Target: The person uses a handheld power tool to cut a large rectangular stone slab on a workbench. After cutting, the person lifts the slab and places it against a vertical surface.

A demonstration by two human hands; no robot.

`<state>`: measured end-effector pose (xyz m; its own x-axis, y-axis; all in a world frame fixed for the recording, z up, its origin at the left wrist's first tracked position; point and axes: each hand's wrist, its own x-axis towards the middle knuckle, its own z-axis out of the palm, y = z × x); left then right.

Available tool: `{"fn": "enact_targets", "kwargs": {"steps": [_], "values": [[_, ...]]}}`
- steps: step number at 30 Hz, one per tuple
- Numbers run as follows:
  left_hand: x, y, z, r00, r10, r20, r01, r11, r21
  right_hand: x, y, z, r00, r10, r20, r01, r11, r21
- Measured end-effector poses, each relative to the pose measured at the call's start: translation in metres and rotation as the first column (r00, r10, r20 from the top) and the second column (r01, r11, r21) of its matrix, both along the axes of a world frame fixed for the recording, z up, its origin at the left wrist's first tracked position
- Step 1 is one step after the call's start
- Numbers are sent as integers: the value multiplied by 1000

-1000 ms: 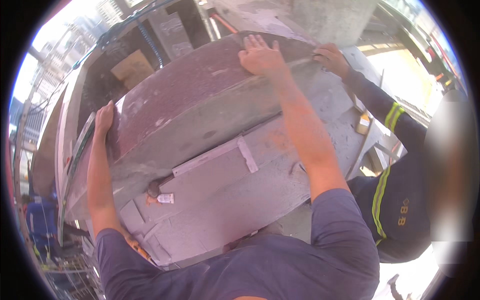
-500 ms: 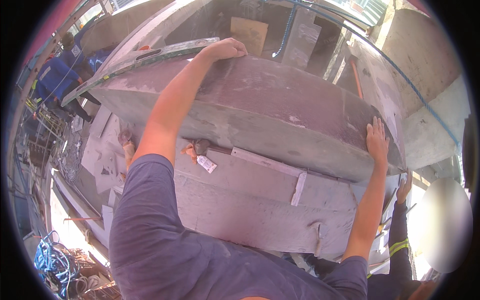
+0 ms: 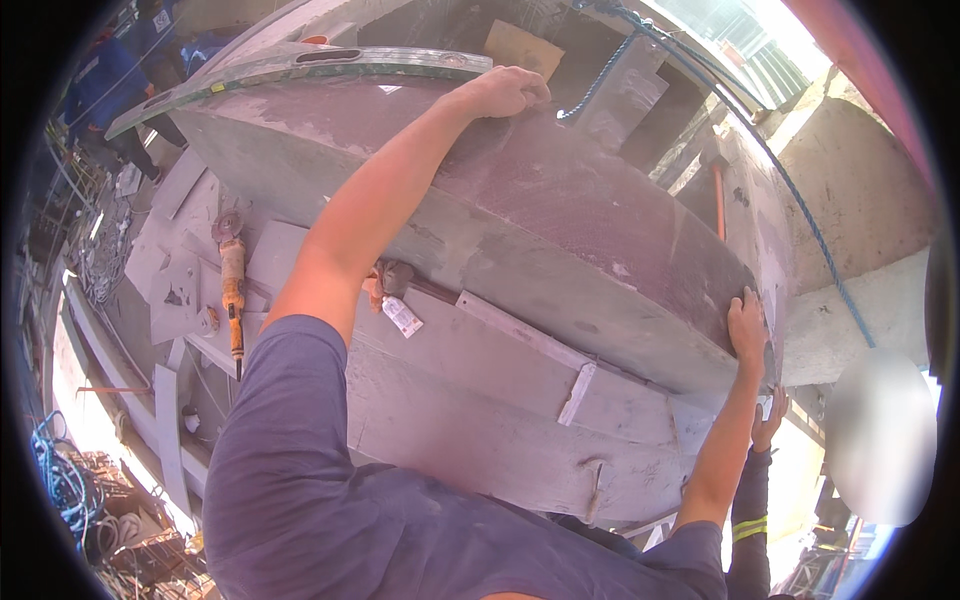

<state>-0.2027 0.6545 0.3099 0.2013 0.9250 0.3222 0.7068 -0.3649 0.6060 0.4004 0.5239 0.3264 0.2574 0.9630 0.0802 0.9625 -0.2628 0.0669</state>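
A long grey slab (image 3: 560, 190) with a dusty reddish-brown top spans in front of me. My left hand (image 3: 510, 92) is curled over its far edge, fingertips partly hidden. At the slab's right end, my right hand (image 3: 746, 325) has its fingers bent over the edge. Just below it, a co-worker's hand (image 3: 768, 420) touches the same corner. A long spirit level (image 3: 340, 65) with a green edge lies on the slab's far left, its end close to my left hand.
Below the slab lie an angle grinder (image 3: 231, 270), a white bottle (image 3: 402, 317), a metal square (image 3: 530, 345) and a hammer (image 3: 595, 490). A blue rope (image 3: 800, 200) hangs across the far right. People in blue (image 3: 100, 85) stand far left; tangled blue rope (image 3: 60, 480) lies lower left.
My view has turned, bringing the whole grinder into sight. My right hand, flat on the slab's top before, now bends its fingers over the end. My left hand stays at the far edge.
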Motion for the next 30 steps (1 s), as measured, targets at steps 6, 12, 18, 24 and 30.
{"fn": "enact_targets", "kwargs": {"steps": [6,12,18,24,30], "values": [[1,-112,33,958,127,256,-194,947,256,-101,32,30,910,382,-159,-344,913,220],[-14,-211,-21,949,187,254,-296,807,511,-193,83,19,717,687,-116,-644,717,268],[0,-230,-54,960,218,177,-279,817,505,-259,114,2,698,683,-214,-640,730,240],[8,-230,-55,946,252,203,-317,842,436,-272,115,-9,789,603,-117,-556,782,282],[5,-234,-46,945,254,204,-318,856,408,-279,114,-5,790,593,-154,-535,790,299]]}}
